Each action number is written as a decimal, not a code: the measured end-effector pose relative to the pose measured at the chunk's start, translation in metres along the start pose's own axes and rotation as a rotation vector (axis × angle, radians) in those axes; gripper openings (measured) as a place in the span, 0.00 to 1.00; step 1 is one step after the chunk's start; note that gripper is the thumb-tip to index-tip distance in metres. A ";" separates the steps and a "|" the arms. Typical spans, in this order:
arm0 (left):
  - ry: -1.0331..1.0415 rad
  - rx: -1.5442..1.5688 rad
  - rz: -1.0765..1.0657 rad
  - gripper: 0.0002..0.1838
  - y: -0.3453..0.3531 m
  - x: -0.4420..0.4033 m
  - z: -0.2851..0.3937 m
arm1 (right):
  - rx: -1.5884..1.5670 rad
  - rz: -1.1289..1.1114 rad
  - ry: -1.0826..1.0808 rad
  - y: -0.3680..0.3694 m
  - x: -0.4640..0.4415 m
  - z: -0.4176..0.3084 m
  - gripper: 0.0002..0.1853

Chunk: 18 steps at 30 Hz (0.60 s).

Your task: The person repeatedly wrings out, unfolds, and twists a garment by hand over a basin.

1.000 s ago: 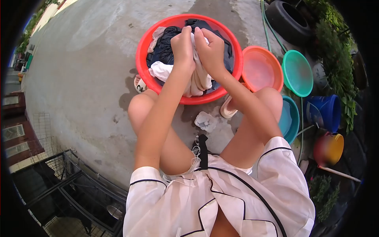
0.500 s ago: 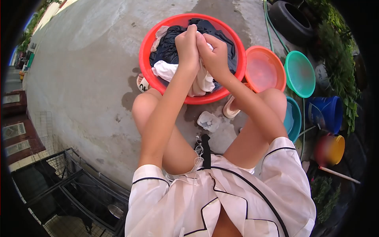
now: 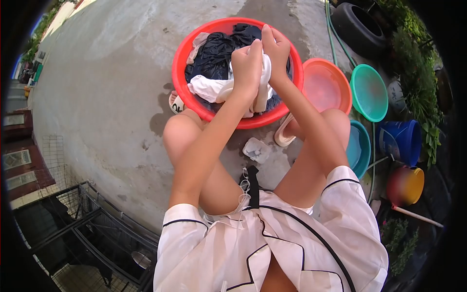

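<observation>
Above a large red tub my left hand and my right hand are both closed in fists, close together. They grip a white garment, whose folds hang below my fingers and spread over the tub's near side. What kind of garment it is I cannot tell. Dark, shiny wet clothes lie in the tub beneath, and a pale cloth rests against its left wall. The parts of the garment inside my fists are hidden.
Right of the tub stand an orange basin, a green basin, a teal basin and a blue bucket. A small clear container sits between my feet. A tyre and a hose lie at the far right.
Both hands have moved right over the tub, still gripping the white garment. My right hand has risen above the left, and more of the garment now shows between them.
</observation>
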<state>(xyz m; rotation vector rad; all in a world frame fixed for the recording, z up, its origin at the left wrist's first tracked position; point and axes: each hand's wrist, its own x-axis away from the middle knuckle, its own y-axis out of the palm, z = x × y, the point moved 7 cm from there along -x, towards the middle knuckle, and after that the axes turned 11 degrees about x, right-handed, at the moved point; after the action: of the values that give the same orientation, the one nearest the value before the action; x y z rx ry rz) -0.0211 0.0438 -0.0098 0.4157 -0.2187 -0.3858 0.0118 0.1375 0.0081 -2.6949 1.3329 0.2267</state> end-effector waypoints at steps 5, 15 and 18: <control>-0.092 0.234 0.079 0.19 -0.016 -0.014 0.016 | 0.139 -0.073 -0.264 0.016 0.044 -0.024 0.16; -0.045 0.281 0.115 0.19 -0.022 -0.018 0.013 | 0.132 -0.073 -0.248 0.017 0.040 -0.033 0.16; 0.023 0.193 0.107 0.19 -0.015 -0.014 0.008 | 0.034 -0.074 -0.191 0.017 0.017 -0.021 0.16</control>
<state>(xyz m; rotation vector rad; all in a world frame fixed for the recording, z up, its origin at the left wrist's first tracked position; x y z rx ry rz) -0.0411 0.0341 -0.0113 0.5957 -0.2559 -0.2551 0.0106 0.1101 0.0247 -2.6121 1.1703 0.4368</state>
